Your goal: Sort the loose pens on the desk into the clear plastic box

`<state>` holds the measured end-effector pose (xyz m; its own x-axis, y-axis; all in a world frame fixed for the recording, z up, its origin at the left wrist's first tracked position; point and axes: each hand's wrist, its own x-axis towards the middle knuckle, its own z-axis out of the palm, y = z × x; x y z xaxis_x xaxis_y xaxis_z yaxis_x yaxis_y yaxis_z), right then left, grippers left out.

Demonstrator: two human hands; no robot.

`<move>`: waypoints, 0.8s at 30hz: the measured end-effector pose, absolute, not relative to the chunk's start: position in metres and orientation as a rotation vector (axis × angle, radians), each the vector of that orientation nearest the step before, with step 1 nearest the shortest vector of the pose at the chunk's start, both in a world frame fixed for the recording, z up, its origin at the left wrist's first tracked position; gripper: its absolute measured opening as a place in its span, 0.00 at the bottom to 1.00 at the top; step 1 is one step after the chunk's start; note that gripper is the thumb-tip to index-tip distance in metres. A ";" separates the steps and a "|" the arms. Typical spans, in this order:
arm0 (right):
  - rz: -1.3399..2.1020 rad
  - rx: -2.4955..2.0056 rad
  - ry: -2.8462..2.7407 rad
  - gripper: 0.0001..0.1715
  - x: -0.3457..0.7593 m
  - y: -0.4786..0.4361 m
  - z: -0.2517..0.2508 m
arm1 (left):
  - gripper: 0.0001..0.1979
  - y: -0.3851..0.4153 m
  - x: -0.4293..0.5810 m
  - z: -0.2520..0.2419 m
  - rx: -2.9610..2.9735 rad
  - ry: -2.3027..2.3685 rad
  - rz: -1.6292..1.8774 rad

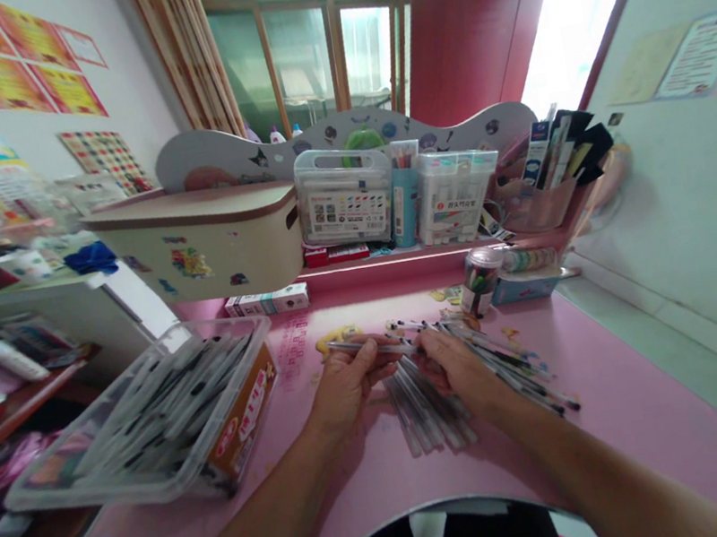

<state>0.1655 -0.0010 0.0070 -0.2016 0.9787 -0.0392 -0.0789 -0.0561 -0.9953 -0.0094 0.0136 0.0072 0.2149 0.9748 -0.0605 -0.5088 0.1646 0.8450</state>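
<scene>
My left hand (345, 381) is closed around a slim clear pen (342, 345), held nearly level above the desk. At the pen's right end, the fingers of my right hand (450, 365) are pinched together; the exact part they grip is blurred. Beneath both hands lies a fan of clear, pale tubes (426, 416), partly covered by my right hand. To the right of that hand, several pens with dark ends (515, 375) are spread loosely. A clear plastic box (185, 486) filled with many pens (168, 403) stands to the left of my left hand.
On the pink desk (636, 433), a clear jar (479, 281) and a blue box (525, 286) stand at the back right. A shelf behind carries a lidded beige bin (219, 250), marker cases (349, 206) and a pen holder (538, 199). Cluttered shelves (17, 395) flank the left.
</scene>
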 end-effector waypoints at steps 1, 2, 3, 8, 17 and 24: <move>1.409 -1.101 -1.309 0.24 0.166 -0.001 0.007 | 0.13 0.013 -0.009 0.008 0.808 0.725 1.201; 1.381 -1.112 -1.345 0.25 0.166 -0.001 0.007 | 0.13 0.013 -0.009 0.008 0.808 0.725 1.206; 1.359 -1.109 -1.364 0.24 0.166 -0.001 0.008 | 0.13 0.013 -0.009 0.008 0.808 0.725 1.213; 1.421 -1.010 -1.220 0.18 0.165 -0.003 0.010 | 0.12 0.014 -0.009 0.007 0.803 0.712 1.227; 1.471 -1.064 -1.249 0.20 0.165 0.000 0.007 | 0.14 0.012 -0.009 0.008 0.821 0.717 1.206; 1.565 -1.036 -1.200 0.23 0.161 -0.003 0.008 | 0.14 0.012 -0.009 0.009 0.842 0.713 1.211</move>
<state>0.1611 -0.0028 0.0081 -0.2623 0.9598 -0.0997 -0.1523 -0.1432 -0.9779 -0.0085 0.0115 0.0086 0.2145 0.9763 -0.0287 -0.4989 0.1347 0.8561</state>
